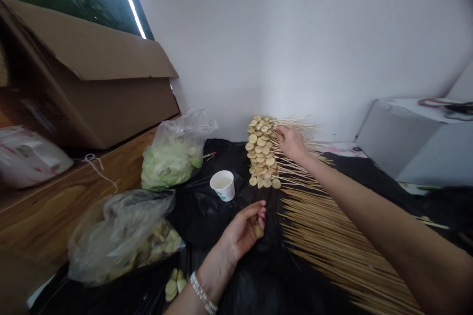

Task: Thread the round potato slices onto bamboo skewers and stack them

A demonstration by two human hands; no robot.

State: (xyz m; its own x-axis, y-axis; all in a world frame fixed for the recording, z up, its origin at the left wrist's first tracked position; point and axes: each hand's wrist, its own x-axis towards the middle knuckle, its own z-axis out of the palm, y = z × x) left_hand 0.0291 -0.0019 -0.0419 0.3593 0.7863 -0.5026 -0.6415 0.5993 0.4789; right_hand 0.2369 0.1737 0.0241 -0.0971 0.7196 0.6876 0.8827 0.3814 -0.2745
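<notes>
My left hand [246,229] is low in the middle, palm turned up, with curled fingers around a potato slice [259,231]. A beaded bracelet [202,293] circles that wrist. Farther off, my right hand [291,142] pinches a bamboo skewer at the right side of a stack of skewered potato slices [260,150]. The slices lie in overlapping rows on the left, their sticks pointing right. Bare bamboo skewers [332,241] are spread in a thick layer below my right forearm. Loose potato slices [173,285] lie left of my left forearm.
A white paper cup [222,185] stands on the black plastic sheet [199,221]. To the left are a bag of potato pieces [129,241], a bag of pale green vegetables [172,157] and a cardboard box [96,78]. A white box [414,133] stands at right, and a white wall behind.
</notes>
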